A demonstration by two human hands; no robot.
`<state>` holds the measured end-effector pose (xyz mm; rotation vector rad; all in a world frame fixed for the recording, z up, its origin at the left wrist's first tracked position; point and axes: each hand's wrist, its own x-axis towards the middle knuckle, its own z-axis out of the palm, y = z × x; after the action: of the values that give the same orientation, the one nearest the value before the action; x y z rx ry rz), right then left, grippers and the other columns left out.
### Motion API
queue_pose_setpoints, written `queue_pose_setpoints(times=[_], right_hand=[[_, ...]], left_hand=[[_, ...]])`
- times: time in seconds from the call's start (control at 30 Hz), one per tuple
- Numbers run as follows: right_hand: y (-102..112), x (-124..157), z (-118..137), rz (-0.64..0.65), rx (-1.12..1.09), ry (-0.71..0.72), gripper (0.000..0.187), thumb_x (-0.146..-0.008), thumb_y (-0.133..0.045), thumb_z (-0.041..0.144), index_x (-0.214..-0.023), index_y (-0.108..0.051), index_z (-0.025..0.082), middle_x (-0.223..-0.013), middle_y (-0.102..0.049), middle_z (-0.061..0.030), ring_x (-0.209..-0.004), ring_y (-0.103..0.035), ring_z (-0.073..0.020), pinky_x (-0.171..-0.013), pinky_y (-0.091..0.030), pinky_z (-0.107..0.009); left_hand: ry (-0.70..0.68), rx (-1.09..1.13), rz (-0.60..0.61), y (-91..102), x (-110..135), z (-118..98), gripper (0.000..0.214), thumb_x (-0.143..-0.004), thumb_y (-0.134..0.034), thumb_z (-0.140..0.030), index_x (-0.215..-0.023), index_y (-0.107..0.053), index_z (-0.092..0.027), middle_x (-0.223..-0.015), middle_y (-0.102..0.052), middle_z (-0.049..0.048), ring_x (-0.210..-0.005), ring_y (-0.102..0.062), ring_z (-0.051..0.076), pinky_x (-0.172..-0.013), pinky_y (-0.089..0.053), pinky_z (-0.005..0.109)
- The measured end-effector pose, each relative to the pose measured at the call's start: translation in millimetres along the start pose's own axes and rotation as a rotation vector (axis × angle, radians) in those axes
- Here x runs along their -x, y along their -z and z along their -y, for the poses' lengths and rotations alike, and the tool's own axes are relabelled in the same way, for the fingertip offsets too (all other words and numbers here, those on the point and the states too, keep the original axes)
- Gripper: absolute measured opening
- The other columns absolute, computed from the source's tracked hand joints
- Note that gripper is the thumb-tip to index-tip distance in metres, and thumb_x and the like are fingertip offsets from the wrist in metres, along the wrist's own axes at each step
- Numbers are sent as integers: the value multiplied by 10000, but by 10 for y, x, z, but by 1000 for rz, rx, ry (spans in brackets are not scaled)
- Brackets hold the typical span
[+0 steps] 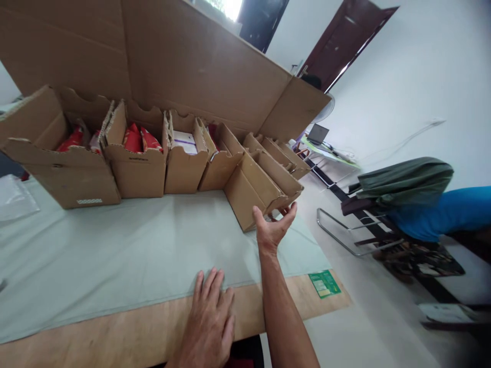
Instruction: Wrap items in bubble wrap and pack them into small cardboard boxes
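My left hand (210,319) lies flat, fingers together, on the pale green cloth (126,250) near the table's front edge. My right hand (273,227) is stretched forward, palm up and fingers apart, just under the near corner of an empty cardboard box (253,191) at the right end of a row. Its fingertips reach beneath that box's right side; it holds nothing I can see. The row holds several open cardboard boxes; some contain red packets (134,139) and one holds a white box (184,141).
A tall cardboard sheet (192,61) stands behind the row. A green card (324,283) lies on the wooden table edge at right. Right of the table are a chair (368,214) with a grey-green cover, a blue cloth (441,212) and a laptop (317,134) on a far desk.
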<state>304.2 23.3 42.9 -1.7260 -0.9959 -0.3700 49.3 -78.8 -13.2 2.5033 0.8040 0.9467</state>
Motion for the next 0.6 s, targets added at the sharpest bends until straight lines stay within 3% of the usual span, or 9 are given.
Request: queue_pose_setpoints(times=[0.1, 0.2, 0.27, 0.37, 0.47, 0.6], right_hand=[[55, 16, -3, -46, -30, -17, 1154, -715, -806, 499, -1612, -138, 215, -1465, -391, -187, -1299, -483, -318, -934, -583, -481], [48, -47, -24, -69, -5, -53, 1134, -710, -810, 511, -1602, -165, 235, -1437, -430, -166, -1275, -512, -313, -940, -575, -499], [-61, -133, -23, -93, 4, -65, 1140, -729, -794, 516, -1609, -123, 245, -1466, -403, -177, -1303, -491, -323, -987, -546, -534], [-308, -230, 24, -100, 38, -66, 1175, -733, -786, 551, -1609, -99, 177, -1515, -354, -240, -1392, -406, -372, -1116, -426, -611], [-423, -118, 106, -18, 91, -50, 1141, -768, -751, 605, -1600, -130, 130, -1569, -294, -285, -1495, -276, -417, -1177, -312, -656], [-280, 277, 190, 168, 153, 78, 834, -890, -639, 549, -1560, -289, 198, -1626, -249, -239, -1521, -277, -398, -1147, -370, -629]], left_hand=[[17, 21, -7, -17, 2, -1, 503, -789, -543, -65, -1266, -605, -213, -1496, -555, 157, -1451, -439, 357, -1130, -404, 696], [32, 55, -21, -20, 1, -6, 478, -801, -540, -66, -1248, -619, -219, -1492, -564, 140, -1444, -452, 342, -1166, -380, 671], [35, 75, -19, -9, -1, -6, 459, -810, -536, -70, -1234, -628, -221, -1478, -579, 132, -1439, -460, 334, -1189, -358, 658], [29, 66, -2, 11, -5, 7, 458, -820, -522, -65, -1236, -627, -225, -1456, -599, 128, -1431, -472, 327, -1184, -366, 656], [5, 46, -14, 5, -8, 31, 458, -812, -516, -64, -1229, -626, -218, -1453, -599, 138, -1419, -485, 325, -1167, -397, 635], [-28, 63, -72, -20, -15, 50, 430, -804, -522, -75, -1198, -632, -209, -1411, -626, 145, -1386, -515, 323, -1168, -393, 616]])
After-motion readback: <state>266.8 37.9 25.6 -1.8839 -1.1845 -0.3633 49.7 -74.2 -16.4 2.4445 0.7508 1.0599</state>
